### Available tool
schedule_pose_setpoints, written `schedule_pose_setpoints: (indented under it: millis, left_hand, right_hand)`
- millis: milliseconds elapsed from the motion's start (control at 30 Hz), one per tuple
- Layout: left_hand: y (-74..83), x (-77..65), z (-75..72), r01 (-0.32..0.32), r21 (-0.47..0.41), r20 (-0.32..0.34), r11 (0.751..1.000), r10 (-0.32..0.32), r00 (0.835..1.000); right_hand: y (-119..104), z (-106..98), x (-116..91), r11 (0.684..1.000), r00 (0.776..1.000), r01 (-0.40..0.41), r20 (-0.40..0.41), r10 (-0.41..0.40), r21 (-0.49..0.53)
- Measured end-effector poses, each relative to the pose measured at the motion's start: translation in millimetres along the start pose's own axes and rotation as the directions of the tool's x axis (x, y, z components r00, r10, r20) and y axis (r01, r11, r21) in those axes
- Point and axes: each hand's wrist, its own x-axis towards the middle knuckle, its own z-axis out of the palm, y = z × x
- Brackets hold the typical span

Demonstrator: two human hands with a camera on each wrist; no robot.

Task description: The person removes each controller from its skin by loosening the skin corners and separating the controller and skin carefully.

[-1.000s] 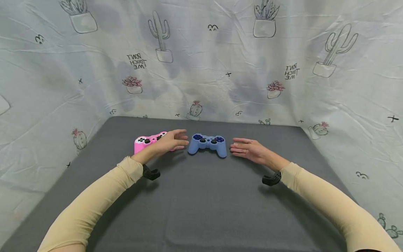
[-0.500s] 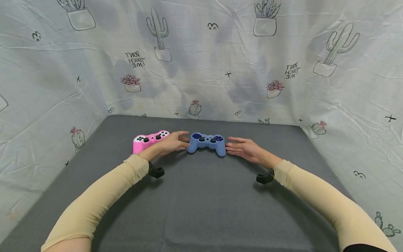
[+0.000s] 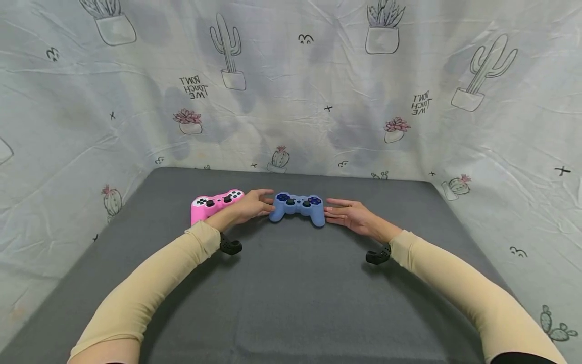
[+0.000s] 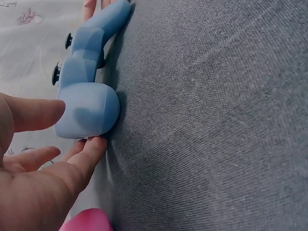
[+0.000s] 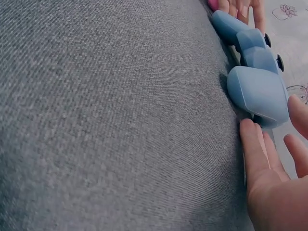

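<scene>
A blue game controller (image 3: 297, 206) lies on the grey cloth toward the back, thumbsticks up. At its left grip is my left hand (image 3: 247, 207), its fingertips touching the controller's end. In the left wrist view the thumb (image 4: 43, 114) overlaps the blue controller's grip (image 4: 82, 108), while other fingers reach its low side. My right hand (image 3: 356, 218) lies palm inward at the right grip. From the right wrist, its straight fingers (image 5: 254, 149) meet the lower edge of the blue controller (image 5: 262, 91), the thumb standing apart.
A pink controller (image 3: 217, 201) with white button areas lies left of the blue one, partly behind my left hand and forearm. The grey cloth (image 3: 282, 293) covers the table. A cactus-print curtain (image 3: 291, 91) encloses the back and sides.
Both hands have moved inward toward the blue controller, the right one closing a visible gap to it. Neither controller has visibly shifted on the cloth; the head view moved slightly.
</scene>
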Motion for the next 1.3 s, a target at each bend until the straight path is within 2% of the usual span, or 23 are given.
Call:
schedule_pose_setpoints:
  millis: [167, 400, 533, 700, 900, 1033, 1133, 1300]
  left_hand:
    - [-4.9, 1.3, 2.8, 0.025, -0.024, -0.006, 0.999, -0.025, 1.0]
    - [-6.4, 3.5, 3.1, 0.049, -0.007, -0.028, 0.999, -0.049, 0.998]
    - [-8.6, 5.8, 3.8, 0.054, -0.063, -0.025, 0.997, -0.056, 0.998]
    - [-7.9, 7.5, 7.2, 0.076, -0.109, -0.055, 0.991, -0.082, 0.995]
    - [-0.4, 7.7, 12.4, 0.044, -0.172, -0.073, 0.984, -0.057, 0.996]
    - [8.3, -1.0, 17.4, -0.013, -0.206, -0.11, 0.978, -0.01, 0.994]
    - [14.1, -13.9, 22.1, -0.049, -0.23, -0.142, 0.972, 0.016, 0.99]
    - [18.2, -36.4, 32.8, -0.078, -0.234, -0.142, 0.969, 0.046, 0.989]
  right_hand:
    - [5, 5, 1, 1.0, 1.0, 0.001, -0.013, -0.002, -0.023]
    - [7, 11, 4, 0.997, 0.999, 0.02, -0.039, -0.023, -0.073]
    - [9, 13, 5, 0.997, 0.996, 0.021, -0.087, -0.028, -0.08]
    - [7, 13, 5, 0.996, 0.991, 0.003, -0.135, -0.014, -0.086]
    - [-3, 16, -3, 0.996, 0.985, -0.003, -0.175, -0.012, -0.084]
    - [-8, 27, -13, 0.998, 0.976, 0.01, -0.217, -0.022, -0.058]
    - [-7, 38, -24, 1.0, 0.974, 0.024, -0.223, -0.027, -0.014]
    - [-1, 50, -48, 0.997, 0.974, 0.057, -0.223, -0.043, 0.055]
